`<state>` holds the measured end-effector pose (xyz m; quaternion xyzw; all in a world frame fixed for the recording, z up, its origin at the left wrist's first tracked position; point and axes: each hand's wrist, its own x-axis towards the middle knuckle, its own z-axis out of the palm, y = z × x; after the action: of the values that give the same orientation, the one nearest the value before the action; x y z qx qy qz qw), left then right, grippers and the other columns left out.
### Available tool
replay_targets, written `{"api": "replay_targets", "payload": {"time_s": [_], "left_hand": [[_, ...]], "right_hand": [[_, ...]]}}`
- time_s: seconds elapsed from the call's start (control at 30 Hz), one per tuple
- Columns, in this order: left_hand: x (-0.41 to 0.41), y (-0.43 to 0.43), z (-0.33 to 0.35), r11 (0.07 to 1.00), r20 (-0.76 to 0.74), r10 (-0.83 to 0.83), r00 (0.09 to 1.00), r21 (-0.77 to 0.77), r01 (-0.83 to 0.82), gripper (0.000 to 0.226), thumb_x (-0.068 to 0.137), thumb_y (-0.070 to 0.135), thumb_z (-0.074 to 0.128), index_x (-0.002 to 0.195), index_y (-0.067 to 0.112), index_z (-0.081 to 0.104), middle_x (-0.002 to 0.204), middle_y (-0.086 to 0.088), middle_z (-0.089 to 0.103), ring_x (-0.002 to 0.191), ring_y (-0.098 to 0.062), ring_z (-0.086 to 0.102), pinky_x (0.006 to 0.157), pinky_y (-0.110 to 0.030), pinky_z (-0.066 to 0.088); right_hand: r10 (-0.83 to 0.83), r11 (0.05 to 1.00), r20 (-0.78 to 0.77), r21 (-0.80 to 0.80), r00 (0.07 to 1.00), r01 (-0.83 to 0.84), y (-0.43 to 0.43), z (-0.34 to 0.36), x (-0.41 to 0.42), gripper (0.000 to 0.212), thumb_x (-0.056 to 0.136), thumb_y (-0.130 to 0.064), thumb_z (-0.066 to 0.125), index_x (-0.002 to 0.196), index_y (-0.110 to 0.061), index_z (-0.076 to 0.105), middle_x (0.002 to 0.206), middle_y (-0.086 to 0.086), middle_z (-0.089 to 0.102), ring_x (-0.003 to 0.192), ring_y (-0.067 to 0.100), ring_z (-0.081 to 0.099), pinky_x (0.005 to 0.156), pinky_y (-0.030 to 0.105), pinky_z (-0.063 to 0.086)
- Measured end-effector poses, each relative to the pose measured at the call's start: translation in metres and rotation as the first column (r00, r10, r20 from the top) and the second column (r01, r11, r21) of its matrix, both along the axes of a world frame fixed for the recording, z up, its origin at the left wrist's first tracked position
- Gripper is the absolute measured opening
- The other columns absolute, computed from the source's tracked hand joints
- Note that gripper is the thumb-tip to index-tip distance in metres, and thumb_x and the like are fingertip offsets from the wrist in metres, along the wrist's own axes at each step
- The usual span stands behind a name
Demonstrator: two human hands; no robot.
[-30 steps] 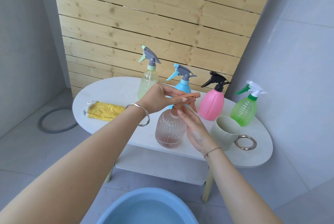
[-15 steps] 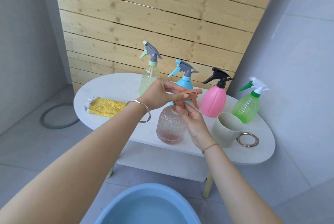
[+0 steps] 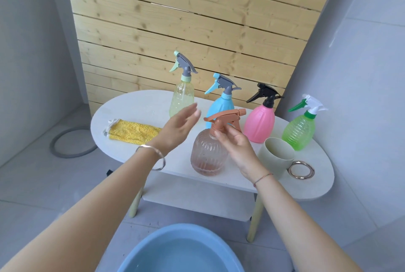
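Observation:
A clear ribbed spray bottle [image 3: 208, 153] with a brown trigger head [image 3: 225, 118] stands near the front edge of the white oval table [image 3: 311, 184]. A little pinkish liquid sits at its bottom. My right hand [image 3: 236, 146] pinches the bottle's brown neck collar with thumb and fingertips. My left hand [image 3: 179, 127] hovers to the left of the trigger head, fingers straight and apart, touching nothing.
Behind stand a yellow-green bottle [image 3: 182, 98], a blue bottle [image 3: 221, 105], a pink bottle [image 3: 259, 122] and a green bottle [image 3: 300, 129]. A pale cup [image 3: 276, 153] with a metal ring handle [image 3: 301, 169] sits right of my hand. A yellow cloth [image 3: 131, 132] lies left; a blue basin [image 3: 182, 252] is below.
My left hand has let go of the brown trigger head and opened, drawing away to the left. My right hand stays at the bottle's neck.

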<state>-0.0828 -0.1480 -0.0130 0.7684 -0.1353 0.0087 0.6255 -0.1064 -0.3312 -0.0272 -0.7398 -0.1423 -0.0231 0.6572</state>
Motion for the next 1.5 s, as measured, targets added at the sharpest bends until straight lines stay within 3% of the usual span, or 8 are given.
{"api": "replay_targets", "payload": {"time_s": [0.13,0.27,0.57,0.67,0.8,1.03,1.17,1.5], "left_hand": [[-0.009,0.008,-0.047,0.918,-0.100,-0.225,0.969,0.311,0.245,0.104,0.070,0.041,0.083,0.152,0.028,0.022,0.149,0.016,0.036,0.135,0.001,0.035,0.110,-0.019,0.028],[-0.001,-0.002,-0.058,0.929,-0.039,-0.212,0.977,0.302,0.214,0.099,0.066,0.023,0.089,0.146,0.029,0.032,0.135,0.013,0.051,0.122,0.001,0.047,0.103,-0.014,0.037],[0.002,-0.005,-0.067,0.947,0.010,-0.169,0.986,0.280,0.159,0.094,0.056,0.040,0.090,0.136,0.024,0.042,0.126,0.011,0.057,0.119,-0.002,0.051,0.102,-0.025,0.041],[-0.003,-0.011,-0.066,0.956,-0.004,-0.144,0.990,0.258,0.140,0.101,0.047,0.054,0.082,0.134,0.023,0.042,0.124,0.011,0.057,0.116,-0.003,0.053,0.099,-0.026,0.044],[-0.014,-0.011,-0.065,0.957,-0.016,-0.181,0.983,0.230,0.179,0.106,0.051,0.044,0.086,0.141,0.023,0.035,0.128,0.011,0.052,0.114,0.001,0.050,0.090,-0.007,0.039],[-0.010,-0.012,-0.043,0.976,-0.265,-0.126,0.956,0.137,0.167,0.046,0.099,0.018,0.044,0.145,0.021,0.041,0.141,-0.002,0.047,0.132,-0.016,0.041,0.112,-0.030,0.028],[-0.019,-0.027,-0.027,0.984,-0.301,-0.174,0.938,-0.009,0.180,0.040,0.107,0.035,0.017,0.128,0.031,0.050,0.136,0.010,0.047,0.127,-0.007,0.042,0.114,-0.026,0.021],[-0.014,0.041,-0.002,0.993,-0.267,-0.114,0.957,-0.071,0.098,0.038,0.098,0.041,0.048,0.128,0.022,0.059,0.125,-0.001,0.066,0.117,-0.016,0.061,0.101,-0.034,0.049]], "right_hand": [[0.096,0.991,-0.015,-0.096,0.995,-0.097,-0.008,0.004,0.000,0.034,0.095,-0.016,0.056,0.123,-0.034,0.055,0.131,-0.010,0.059,0.125,0.000,0.049,0.105,0.017,0.036],[0.035,0.989,0.057,-0.148,0.998,-0.026,-0.009,0.002,0.004,0.031,0.092,-0.015,0.060,0.115,-0.036,0.058,0.121,-0.016,0.063,0.120,-0.001,0.053,0.105,0.021,0.038],[-0.119,0.975,0.203,-0.159,0.972,0.152,0.002,-0.011,0.003,0.021,0.090,-0.022,0.063,0.111,-0.023,0.064,0.114,-0.008,0.068,0.113,0.005,0.058,0.100,0.028,0.043],[-0.233,0.949,0.123,-0.188,0.965,0.253,0.006,-0.020,-0.005,0.045,0.084,-0.031,0.070,0.124,-0.022,0.053,0.125,-0.011,0.055,0.118,-0.001,0.048,0.095,0.012,0.036],[-0.351,0.898,0.021,-0.274,0.936,0.343,-0.011,-0.025,-0.012,0.065,0.068,-0.045,0.081,0.122,-0.026,0.050,0.122,-0.008,0.052,0.111,0.010,0.051,0.086,0.019,0.041],[-0.305,0.941,-0.064,-0.174,0.950,0.291,-0.021,-0.028,-0.035,0.065,0.083,-0.029,0.070,0.139,-0.025,0.037,0.140,-0.008,0.042,0.127,0.007,0.041,0.109,0.030,0.033],[-0.358,0.906,-0.022,-0.248,0.933,0.342,0.002,-0.035,-0.030,0.091,0.068,-0.024,0.083,0.141,-0.023,0.029,0.137,-0.005,0.042,0.125,0.010,0.042,0.102,0.025,0.036],[-0.171,0.967,-0.046,-0.197,0.984,0.159,0.033,0.005,-0.010,0.092,0.058,-0.016,0.091,0.127,-0.029,0.031,0.125,-0.002,0.051,0.115,0.008,0.051,0.096,0.024,0.045]]}}
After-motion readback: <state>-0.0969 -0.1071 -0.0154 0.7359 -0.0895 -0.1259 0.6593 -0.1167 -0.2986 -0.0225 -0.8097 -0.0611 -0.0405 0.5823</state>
